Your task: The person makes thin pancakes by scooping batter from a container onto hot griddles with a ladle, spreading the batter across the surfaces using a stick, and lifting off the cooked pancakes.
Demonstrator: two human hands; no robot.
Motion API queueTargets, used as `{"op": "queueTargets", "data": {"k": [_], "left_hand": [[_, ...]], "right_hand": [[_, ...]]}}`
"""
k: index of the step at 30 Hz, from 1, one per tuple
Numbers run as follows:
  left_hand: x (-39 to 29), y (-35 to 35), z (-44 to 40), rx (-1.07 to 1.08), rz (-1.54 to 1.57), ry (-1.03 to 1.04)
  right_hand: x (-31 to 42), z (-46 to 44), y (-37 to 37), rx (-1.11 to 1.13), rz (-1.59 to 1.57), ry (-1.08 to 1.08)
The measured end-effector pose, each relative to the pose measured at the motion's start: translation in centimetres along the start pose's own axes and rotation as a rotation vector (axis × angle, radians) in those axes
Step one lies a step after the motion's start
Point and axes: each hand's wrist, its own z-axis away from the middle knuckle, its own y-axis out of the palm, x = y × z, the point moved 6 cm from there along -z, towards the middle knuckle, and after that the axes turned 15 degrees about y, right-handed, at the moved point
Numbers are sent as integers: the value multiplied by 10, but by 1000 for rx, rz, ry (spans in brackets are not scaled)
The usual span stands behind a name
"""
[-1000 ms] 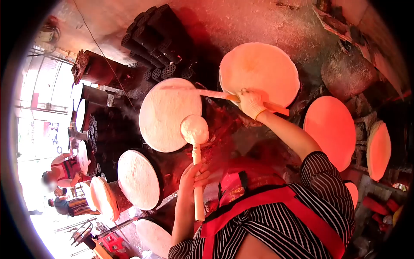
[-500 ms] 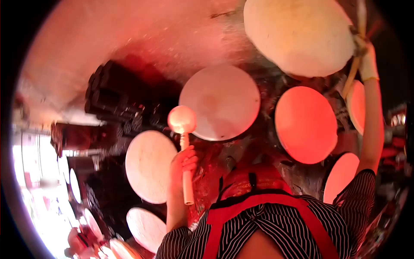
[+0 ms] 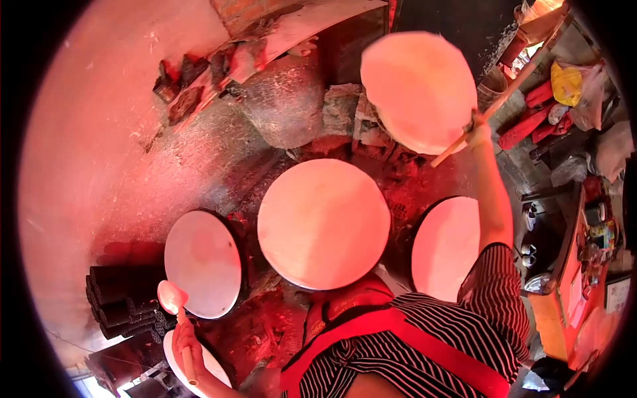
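Note:
My left hand [image 3: 186, 338], at the lower left, is closed round the wooden handle of a ladle [image 3: 172, 296], its rounded head upward. At the upper right my right hand [image 3: 478, 132] grips a long wooden stick [image 3: 511, 89]. A large, pale round flatbread [image 3: 419, 93] with a slightly uneven edge lies against that hand; whether the fingers also pinch it, I cannot tell. Directly in front of me is a round griddle [image 3: 324, 224] with a pale, smooth top. Another round griddle [image 3: 202, 264] stands nearer the left hand, and one more [image 3: 448, 249] sits beneath my right forearm.
Stacked dark cylindrical briquettes [image 3: 126, 298] stand at the left. Along the back wall are bricks [image 3: 342, 109] and a ledge with dark chunks [image 3: 189, 86]. To the right are a table [image 3: 557, 318] with small items and plastic bags [image 3: 587, 93].
The view has swung to the right, bringing the table and bags into sight. Both hands keep their holds; the ladle now appears lower and farther left, and the flatbread appears smaller.

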Motion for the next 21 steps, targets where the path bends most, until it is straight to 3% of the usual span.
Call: {"op": "queueTargets", "data": {"k": [1, 2, 3, 6, 7, 9, 10, 12, 13, 14, 15, 16, 17, 19, 20, 21], "left_hand": [[15, 12, 9, -59, 311, -107], [19, 13, 12, -69, 389, -131], [21, 14, 14, -48, 400, -138], [12, 12, 18, 175, 68, -39], [9, 17, 21, 358, -261, 40], [-5, 15, 26, 439, -879, 273], [-12, 13, 29, 434, -1181, 376], [37, 93, 75, 345, -1986, 804], [45, 108, 82, 159, -2101, 837], [39, 101, 78, 401, -2285, 973], [54, 124, 87, 627, -2568, 1094], [48, 125, 86, 455, -2320, 952], [52, 130, 92, 709, -2425, 1144], [44, 125, 77, 339, -1894, 604], [42, 121, 75, 99, -1630, 467], [33, 99, 51, 133, -1408, 419]], "right_hand": [[-19, -9, -24, -94, 55, -32], [-38, -19, -53, -318, 143, -68], [-50, -15, -70, -515, 348, 26], [-60, 6, -82, -794, 487, -90], [-64, 4, -84, -757, 422, -99], [-72, -2, -87, -681, 292, -114], [-75, -6, -92, -654, 225, -190], [-81, -14, -105, -594, 86, -337], [-79, -11, -111, -560, 82, -420], [-86, 0, -112, -517, 77, -494], [-89, 44, -79, -369, 48, -341], [-85, 98, -44, -210, 23, -169], [-92, 130, -18, -100, 131, -40], [-124, 182, 39, 125, 341, 247], [-146, 208, 66, 225, 443, 395], [-174, 237, 88, 333, 455, 518]]}}
